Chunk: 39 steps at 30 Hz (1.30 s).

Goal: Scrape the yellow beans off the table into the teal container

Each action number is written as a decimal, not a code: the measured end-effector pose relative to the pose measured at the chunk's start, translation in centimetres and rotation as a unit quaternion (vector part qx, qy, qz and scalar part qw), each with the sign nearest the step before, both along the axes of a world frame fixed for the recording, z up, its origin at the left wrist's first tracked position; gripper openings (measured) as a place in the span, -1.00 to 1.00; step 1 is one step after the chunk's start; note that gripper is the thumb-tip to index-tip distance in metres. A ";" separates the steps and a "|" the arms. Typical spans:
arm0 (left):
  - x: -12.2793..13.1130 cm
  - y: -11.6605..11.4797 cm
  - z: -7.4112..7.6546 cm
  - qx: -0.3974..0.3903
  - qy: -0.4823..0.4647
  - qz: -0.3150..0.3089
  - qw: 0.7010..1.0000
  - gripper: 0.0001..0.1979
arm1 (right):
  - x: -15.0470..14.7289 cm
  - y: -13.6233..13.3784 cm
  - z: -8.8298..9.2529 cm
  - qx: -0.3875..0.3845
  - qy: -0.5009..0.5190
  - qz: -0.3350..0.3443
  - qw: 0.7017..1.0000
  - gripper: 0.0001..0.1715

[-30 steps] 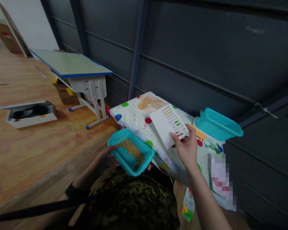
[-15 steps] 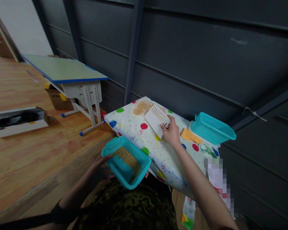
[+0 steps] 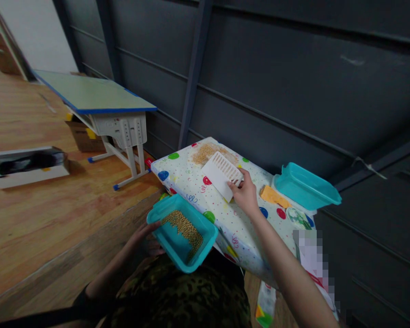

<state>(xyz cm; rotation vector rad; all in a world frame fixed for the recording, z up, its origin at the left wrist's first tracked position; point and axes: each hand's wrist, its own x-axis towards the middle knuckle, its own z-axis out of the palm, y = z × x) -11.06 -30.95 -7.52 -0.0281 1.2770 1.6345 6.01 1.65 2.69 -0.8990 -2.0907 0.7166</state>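
Left hand [image 3: 146, 233]: your fingers [image 3: 155, 224] grip the bean tub [image 3: 177, 243], tucked below the table [image 3: 187, 175] edge.
Right hand [image 3: 246, 197]: your fingers [image 3: 233, 184] pinch the slotted board [image 3: 220, 175], flat beside the loose beans [image 3: 205, 153].

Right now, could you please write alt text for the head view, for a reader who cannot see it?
The right hand holds a white slotted scraper beside a pile of beans on a spotted tablecloth; the left hand holds a teal tray of beans.
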 end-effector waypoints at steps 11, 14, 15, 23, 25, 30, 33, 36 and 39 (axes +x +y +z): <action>0.5 0.2 0.8 -0.015 0.032 0.014 0.999 -0.48 | 0.5 0.2 -0.6 -0.024 0.001 0.017 1.000 -0.27; 1.0 0.2 2.0 -0.020 0.030 0.025 0.999 -0.51 | 0.4 0.4 -0.9 -0.035 0.015 0.036 0.999 -0.28; 1.2 0.1 2.3 -0.015 0.030 0.029 0.999 -0.52 | 0.4 0.5 -1.1 -0.038 0.022 0.041 0.998 -0.27; 0.5 0.4 2.2 -0.035 0.017 0.007 0.999 -0.54 | 0.3 0.5 -1.8 -0.071 0.046 0.089 0.992 -0.24; 0.3 0.4 2.2 -0.033 0.018 0.006 0.999 -0.52 | 0.2 0.4 -1.7 -0.079 0.051 0.094 0.991 -0.24; 0.1 0.0 2.3 -0.025 0.036 0.017 0.999 -0.44 | 0.1 -0.7 -1.2 -0.146 0.078 0.112 0.980 -0.19; -0.5 -0.1 1.6 -0.025 0.039 0.021 0.999 -0.35 | 0.4 -2.2 -0.9 -0.189 0.084 0.123 0.971 -0.16; -1.0 0.0 0.9 -0.031 0.037 0.024 0.999 -0.33 | 0.9 -3.9 -0.6 -0.223 0.083 0.143 0.961 -0.16; -1.3 0.0 0.5 -0.028 0.049 0.021 0.998 -0.40 | 1.5 -5.3 -0.2 -0.228 0.088 0.156 0.957 -0.21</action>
